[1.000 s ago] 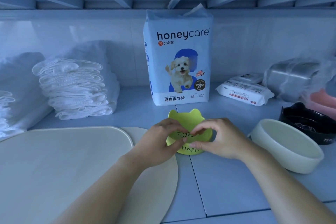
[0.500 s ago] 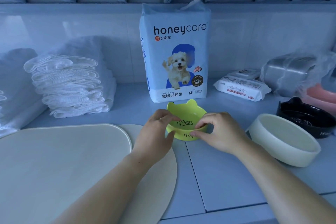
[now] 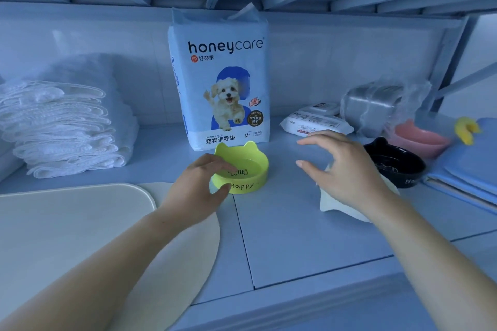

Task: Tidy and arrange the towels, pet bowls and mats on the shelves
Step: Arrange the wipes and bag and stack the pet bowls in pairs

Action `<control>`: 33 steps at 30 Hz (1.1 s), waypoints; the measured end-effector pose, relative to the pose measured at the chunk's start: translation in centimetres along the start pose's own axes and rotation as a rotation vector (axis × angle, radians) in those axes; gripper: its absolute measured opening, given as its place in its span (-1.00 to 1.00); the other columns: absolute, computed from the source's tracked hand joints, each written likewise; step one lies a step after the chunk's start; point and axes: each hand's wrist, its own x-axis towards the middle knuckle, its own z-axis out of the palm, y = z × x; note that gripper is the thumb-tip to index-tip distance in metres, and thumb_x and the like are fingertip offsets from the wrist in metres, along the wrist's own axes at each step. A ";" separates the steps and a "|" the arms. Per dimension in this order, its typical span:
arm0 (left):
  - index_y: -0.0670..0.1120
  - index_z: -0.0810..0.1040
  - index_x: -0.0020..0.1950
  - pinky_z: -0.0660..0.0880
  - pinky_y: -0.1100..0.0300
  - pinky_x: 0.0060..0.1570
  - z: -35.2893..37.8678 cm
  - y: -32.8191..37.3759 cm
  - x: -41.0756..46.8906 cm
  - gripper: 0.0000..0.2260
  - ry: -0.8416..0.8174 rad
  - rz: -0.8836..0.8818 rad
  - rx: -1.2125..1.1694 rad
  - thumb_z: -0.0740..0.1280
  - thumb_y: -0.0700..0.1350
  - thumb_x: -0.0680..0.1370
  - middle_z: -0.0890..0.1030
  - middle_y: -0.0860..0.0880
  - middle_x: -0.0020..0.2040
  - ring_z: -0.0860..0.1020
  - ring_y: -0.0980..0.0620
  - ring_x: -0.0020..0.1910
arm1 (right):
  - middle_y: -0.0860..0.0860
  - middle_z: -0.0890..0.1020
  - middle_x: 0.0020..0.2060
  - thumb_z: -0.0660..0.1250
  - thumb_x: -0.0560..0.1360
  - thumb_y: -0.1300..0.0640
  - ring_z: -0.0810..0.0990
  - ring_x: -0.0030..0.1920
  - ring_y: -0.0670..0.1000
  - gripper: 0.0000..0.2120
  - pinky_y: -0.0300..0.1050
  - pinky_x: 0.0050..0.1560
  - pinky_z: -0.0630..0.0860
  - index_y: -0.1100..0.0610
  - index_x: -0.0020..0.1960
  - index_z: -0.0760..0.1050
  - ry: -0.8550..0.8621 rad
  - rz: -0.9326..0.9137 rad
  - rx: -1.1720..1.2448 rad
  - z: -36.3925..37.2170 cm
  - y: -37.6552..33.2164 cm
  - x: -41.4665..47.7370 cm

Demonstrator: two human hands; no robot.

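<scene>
The green bowl (image 3: 242, 169), cat-eared and lettered "Happy", sits on the shelf (image 3: 295, 236) near its middle, just in front of the pack of training pads (image 3: 223, 83). The left hand (image 3: 199, 185) holds it at the near-left side, with fingers curled over the rim and the thumb on the front wall. The right hand (image 3: 347, 169) is wide, fingers spread, holding nothing, above the cream bowl (image 3: 336, 204) to the right.

A one-sided pinch on a smooth rim could let the bowl slip or tip if lifted. Pushed farther back, it would nudge the upright pack and might topple it. The right wrist hangs low over the cream bowl, so a careless sweep could drag it toward the near edge or into the black bowl (image 3: 398, 166) beside it.

Most of the cream bowl is hidden under the right hand. The folded towels (image 3: 67, 129) and cream mats (image 3: 67, 223) run off the left edge. The number of stacked pink bowls (image 3: 419, 137) is unclear, and the yellow object (image 3: 466, 129) at far right is too blurred to name.
</scene>
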 end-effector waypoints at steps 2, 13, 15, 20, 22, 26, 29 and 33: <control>0.15 0.55 0.08 0.36 0.38 0.00 0.2 1.8 0.8 -0.72 -0.026 0.011 -0.023 0.40 -0.16 0.45 0.48 0.17 0.08 0.47 0.17 0.04 | -0.18 0.57 0.08 0.42 0.40 0.01 0.51 0.15 -0.13 -0.74 -0.19 0.15 0.42 -0.05 0.09 0.56 -0.027 0.017 -0.038 -1.9 2.0 -0.8; 0.10 0.39 0.32 0.19 0.66 0.03 9.2 12.4 3.1 -0.51 -0.292 0.120 -0.187 0.44 -0.08 0.43 0.32 0.18 0.24 0.29 0.44 0.13 | -0.18 0.56 0.05 0.30 0.37 -0.23 0.48 0.09 -0.26 -0.58 -0.50 0.12 0.30 0.03 0.07 0.58 -0.238 0.050 0.096 -5.3 9.1 -5.0; 0.12 0.34 0.34 0.27 0.52 0.12 10.2 12.7 3.3 -0.46 -0.282 0.059 -0.202 0.46 -0.04 0.42 0.29 0.18 0.27 0.32 0.34 0.16 | -0.19 0.53 0.11 0.29 0.33 -0.31 0.44 0.16 -0.28 -0.48 -0.46 0.19 0.29 0.01 0.12 0.56 -0.299 0.026 0.127 -5.4 10.0 -5.5; 0.19 0.23 0.36 0.49 0.35 0.02 11.0 13.5 3.4 -0.35 -0.311 -0.096 -0.255 0.49 0.00 0.38 0.29 0.21 0.27 0.49 0.20 0.10 | -0.17 0.48 0.26 0.43 0.33 -0.21 0.38 0.27 -0.26 -0.51 -0.43 0.28 0.22 -0.04 0.20 0.55 -0.344 0.005 0.137 -5.2 11.4 -5.4; 0.18 0.24 0.37 0.53 0.33 -0.01 11.0 13.7 3.3 -0.33 -0.296 -0.140 -0.295 0.50 -0.03 0.36 0.31 0.21 0.26 0.52 0.20 0.07 | -0.17 0.48 0.28 0.42 0.38 -0.16 0.38 0.29 -0.25 -0.56 -0.44 0.28 0.20 -0.05 0.21 0.54 -0.351 -0.024 0.137 -5.1 11.6 -5.0; 0.19 0.27 0.36 0.55 0.33 -0.07 11.2 14.0 3.1 -0.25 -0.235 -0.217 -0.371 0.56 -0.15 0.29 0.35 0.21 0.24 0.54 0.23 0.00 | -0.17 0.55 0.21 0.37 0.43 -0.14 0.45 0.24 -0.25 -0.62 -0.44 0.23 0.28 -0.02 0.19 0.55 -0.374 -0.076 0.198 -5.3 12.2 -3.9; 0.26 0.28 0.29 0.55 0.30 -0.03 11.2 14.1 3.0 -0.28 -0.164 -0.247 -0.367 0.53 -0.22 0.32 0.40 0.25 0.23 0.56 0.20 -0.04 | -0.20 0.58 0.16 0.33 0.46 -0.15 0.48 0.18 -0.27 -0.67 -0.43 0.17 0.34 -0.05 0.17 0.56 -0.403 -0.071 0.263 -5.4 12.4 -3.0; 0.31 0.34 0.21 0.55 0.28 0.01 11.1 15.0 2.5 -0.41 -0.039 -0.279 -0.386 0.48 -0.20 0.39 0.47 0.27 0.19 0.57 0.18 -0.07 | -0.18 0.64 0.00 0.32 0.47 -0.13 0.53 -0.06 -0.27 -0.74 -0.39 -0.05 0.41 -0.07 0.11 0.58 -0.435 -0.048 0.375 -5.5 12.6 -1.9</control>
